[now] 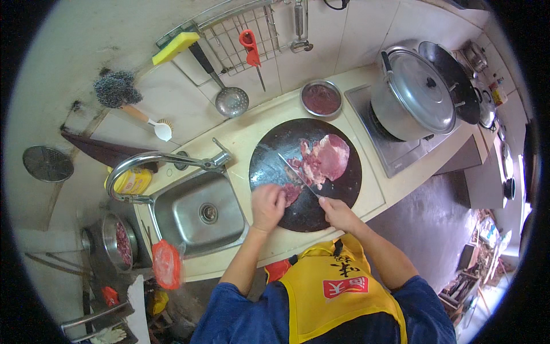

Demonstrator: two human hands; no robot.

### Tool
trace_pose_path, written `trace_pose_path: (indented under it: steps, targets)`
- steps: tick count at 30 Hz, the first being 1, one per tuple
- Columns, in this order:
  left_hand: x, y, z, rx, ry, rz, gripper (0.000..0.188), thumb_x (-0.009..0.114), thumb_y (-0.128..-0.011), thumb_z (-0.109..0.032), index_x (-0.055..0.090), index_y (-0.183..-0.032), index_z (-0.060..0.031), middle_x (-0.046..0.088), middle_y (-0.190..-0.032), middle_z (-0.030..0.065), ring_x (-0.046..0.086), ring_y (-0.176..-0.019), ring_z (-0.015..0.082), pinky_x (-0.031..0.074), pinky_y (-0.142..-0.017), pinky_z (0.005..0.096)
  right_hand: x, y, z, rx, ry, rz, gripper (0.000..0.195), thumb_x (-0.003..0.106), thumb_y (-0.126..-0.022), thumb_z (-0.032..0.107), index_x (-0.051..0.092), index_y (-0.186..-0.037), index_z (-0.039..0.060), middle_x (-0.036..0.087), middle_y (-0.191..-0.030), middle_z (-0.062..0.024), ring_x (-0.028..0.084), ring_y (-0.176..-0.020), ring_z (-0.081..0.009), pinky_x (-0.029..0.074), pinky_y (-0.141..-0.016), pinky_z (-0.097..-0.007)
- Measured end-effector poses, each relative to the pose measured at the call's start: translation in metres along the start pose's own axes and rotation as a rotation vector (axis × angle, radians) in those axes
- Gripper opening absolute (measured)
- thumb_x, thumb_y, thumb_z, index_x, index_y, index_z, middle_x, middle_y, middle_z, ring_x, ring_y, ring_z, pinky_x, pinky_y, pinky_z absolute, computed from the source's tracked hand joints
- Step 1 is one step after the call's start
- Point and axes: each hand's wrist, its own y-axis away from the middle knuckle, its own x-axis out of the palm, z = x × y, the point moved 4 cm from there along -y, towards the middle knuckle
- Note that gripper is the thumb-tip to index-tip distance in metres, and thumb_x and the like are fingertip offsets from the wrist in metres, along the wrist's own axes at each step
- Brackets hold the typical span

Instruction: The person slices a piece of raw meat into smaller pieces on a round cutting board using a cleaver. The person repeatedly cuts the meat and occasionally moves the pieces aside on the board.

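Note:
A large piece of raw meat [331,157] lies on the right half of a round dark cutting board [275,144], with trimmed, ragged bits along its left side. My right hand [339,213] grips the handle of a kitchen knife [299,177], whose blade points up and to the left across the board. At the board's lower left, my left hand [268,206] has its fingers closed at the edge of a smaller piece of raw meat [291,194]. The knife blade passes between this small piece and the larger one. Small scraps dot the board's surface.
A metal bowl of dark red contents [321,98] stands behind the board. To the left is a steel sink [189,215] with a curved faucet [142,159]; to the right, a large lidded pot [408,94] sits on the stove. A skimmer [232,101] hangs on the wall.

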Motion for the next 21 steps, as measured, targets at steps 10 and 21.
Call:
trace_pose_path:
  steps: [10,21]
  targets:
    - [0.044,0.022,0.024,0.218,0.127,0.164,0.04,0.083,-0.079,-0.013,0.074,-0.118,-0.0074,0.071,-0.122,0.0155,0.067,-0.117,0.038,0.051,-0.105,0.0502,0.028,0.04,0.048,-0.141,0.609,0.003,0.067,0.048,-0.109,0.058,0.048,-0.158,0.0133,0.072,-0.076,-0.0279,0.073,-0.073,-0.0483,0.059,-0.069,-0.0578]
    - [0.046,0.017,0.025,0.249,0.117,0.168,0.039,0.085,-0.077,-0.015,0.073,-0.112,-0.0042,0.07,-0.117,0.0139,0.067,-0.114,0.0362,0.052,-0.104,0.0488,0.041,0.0,0.045,0.037,0.449,0.068,0.068,0.044,-0.11,0.056,0.039,-0.162,0.0119,0.072,-0.107,-0.0352,0.07,-0.102,-0.0526,0.055,-0.091,-0.0586]
